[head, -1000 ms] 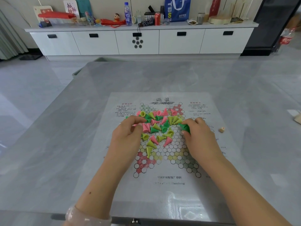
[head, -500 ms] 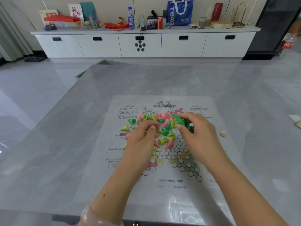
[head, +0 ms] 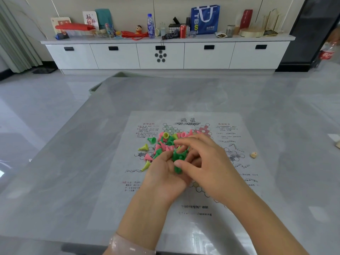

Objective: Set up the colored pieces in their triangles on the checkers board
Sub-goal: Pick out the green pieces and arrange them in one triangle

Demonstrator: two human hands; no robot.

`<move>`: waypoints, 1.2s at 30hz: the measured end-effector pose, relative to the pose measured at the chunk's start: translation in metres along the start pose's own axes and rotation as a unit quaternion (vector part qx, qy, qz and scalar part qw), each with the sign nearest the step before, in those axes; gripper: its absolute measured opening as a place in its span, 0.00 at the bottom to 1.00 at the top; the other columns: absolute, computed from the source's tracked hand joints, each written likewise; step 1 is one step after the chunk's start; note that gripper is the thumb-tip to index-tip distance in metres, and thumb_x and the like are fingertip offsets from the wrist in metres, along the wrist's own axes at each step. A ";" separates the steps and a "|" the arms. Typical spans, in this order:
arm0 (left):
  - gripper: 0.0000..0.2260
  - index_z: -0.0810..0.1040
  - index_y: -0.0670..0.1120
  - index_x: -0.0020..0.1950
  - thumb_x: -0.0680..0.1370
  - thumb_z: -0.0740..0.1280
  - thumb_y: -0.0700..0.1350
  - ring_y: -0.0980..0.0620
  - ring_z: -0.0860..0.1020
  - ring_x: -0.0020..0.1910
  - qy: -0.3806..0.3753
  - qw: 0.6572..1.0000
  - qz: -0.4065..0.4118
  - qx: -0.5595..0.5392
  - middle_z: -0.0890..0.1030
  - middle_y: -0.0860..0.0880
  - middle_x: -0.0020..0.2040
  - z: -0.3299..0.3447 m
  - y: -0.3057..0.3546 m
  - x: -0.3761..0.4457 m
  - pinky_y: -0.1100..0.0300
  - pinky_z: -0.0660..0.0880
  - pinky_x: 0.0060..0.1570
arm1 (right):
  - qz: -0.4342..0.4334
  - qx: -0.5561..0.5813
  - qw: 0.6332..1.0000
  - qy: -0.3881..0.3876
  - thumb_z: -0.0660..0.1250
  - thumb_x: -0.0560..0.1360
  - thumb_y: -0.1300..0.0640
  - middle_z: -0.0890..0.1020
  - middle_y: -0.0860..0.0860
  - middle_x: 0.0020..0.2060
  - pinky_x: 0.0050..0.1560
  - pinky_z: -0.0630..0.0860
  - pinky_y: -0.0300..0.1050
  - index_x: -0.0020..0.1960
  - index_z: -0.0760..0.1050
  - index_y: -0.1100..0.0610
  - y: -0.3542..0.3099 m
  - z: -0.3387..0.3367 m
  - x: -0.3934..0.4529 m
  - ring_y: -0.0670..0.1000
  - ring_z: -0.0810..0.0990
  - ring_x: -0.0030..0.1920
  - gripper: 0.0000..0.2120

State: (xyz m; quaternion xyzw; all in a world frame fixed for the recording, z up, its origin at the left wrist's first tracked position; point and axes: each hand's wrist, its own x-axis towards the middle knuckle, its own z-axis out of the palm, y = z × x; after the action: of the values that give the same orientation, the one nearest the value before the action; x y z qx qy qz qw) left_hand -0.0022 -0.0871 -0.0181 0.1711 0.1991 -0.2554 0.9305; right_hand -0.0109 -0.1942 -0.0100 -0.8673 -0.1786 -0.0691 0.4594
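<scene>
With the left hand (head: 161, 173) cupped palm-up holding green pieces (head: 177, 159) at board (head: 239, 144) centre, use the right hand (head: 206, 162), fingers curled over them, to sort greens from the mixed heap (head: 161, 142) at 11 o'clock.

The one camera sits on my head, looking forward and down over the desk (head: 73, 162); the board (head: 230, 144) lies close below, the cabinet (head: 114, 56) far at twelve o'clock.

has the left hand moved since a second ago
Yes. The left hand has turned palm-up and shifted toward the board's centre, now cupping green pieces beside the right hand.
</scene>
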 end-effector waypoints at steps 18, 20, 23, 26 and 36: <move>0.12 0.77 0.35 0.46 0.71 0.58 0.40 0.47 0.82 0.34 -0.043 0.995 -0.006 0.095 0.82 0.40 0.38 0.005 -0.005 -0.004 0.59 0.80 0.33 | -0.033 -0.139 0.987 0.068 0.68 0.71 0.55 0.75 0.47 0.41 0.42 0.73 0.44 0.46 0.80 0.51 0.002 -0.004 -0.003 0.45 0.73 0.45 0.05; 0.12 0.76 0.35 0.49 0.75 0.56 0.40 0.45 0.82 0.38 -0.018 0.995 0.015 0.101 0.81 0.38 0.41 0.002 -0.002 -0.002 0.55 0.81 0.39 | -0.025 -0.062 0.993 0.098 0.68 0.71 0.58 0.76 0.45 0.41 0.41 0.72 0.35 0.44 0.80 0.52 -0.002 -0.010 -0.002 0.41 0.74 0.42 0.04; 0.09 0.75 0.34 0.51 0.74 0.59 0.36 0.47 0.80 0.38 0.028 0.996 0.071 0.044 0.80 0.38 0.36 -0.003 0.007 -0.004 0.54 0.80 0.43 | 0.000 0.029 0.990 0.137 0.67 0.72 0.58 0.78 0.42 0.39 0.37 0.72 0.26 0.44 0.77 0.50 -0.003 -0.026 -0.004 0.38 0.76 0.40 0.04; 0.07 0.75 0.35 0.50 0.74 0.62 0.33 0.45 0.81 0.37 0.065 0.991 0.114 -0.007 0.79 0.38 0.42 -0.007 0.017 -0.011 0.57 0.81 0.35 | 0.056 0.070 0.984 0.153 0.65 0.73 0.57 0.80 0.42 0.36 0.40 0.77 0.33 0.41 0.74 0.45 0.009 -0.040 -0.014 0.39 0.79 0.38 0.07; 0.11 0.74 0.33 0.56 0.78 0.57 0.38 0.42 0.82 0.45 0.068 0.987 0.143 -0.001 0.80 0.37 0.52 -0.016 0.026 -0.030 0.55 0.81 0.36 | 0.165 -0.016 0.984 0.062 0.68 0.72 0.64 0.81 0.41 0.36 0.42 0.72 0.24 0.38 0.74 0.42 0.058 -0.062 -0.078 0.37 0.79 0.40 0.15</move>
State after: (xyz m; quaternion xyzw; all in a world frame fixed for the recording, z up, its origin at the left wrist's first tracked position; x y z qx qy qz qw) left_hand -0.0170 -0.0469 -0.0128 0.2138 0.2358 -0.1071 0.9419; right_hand -0.0585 -0.2942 -0.0412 -0.8860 -0.0028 -0.0489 0.4611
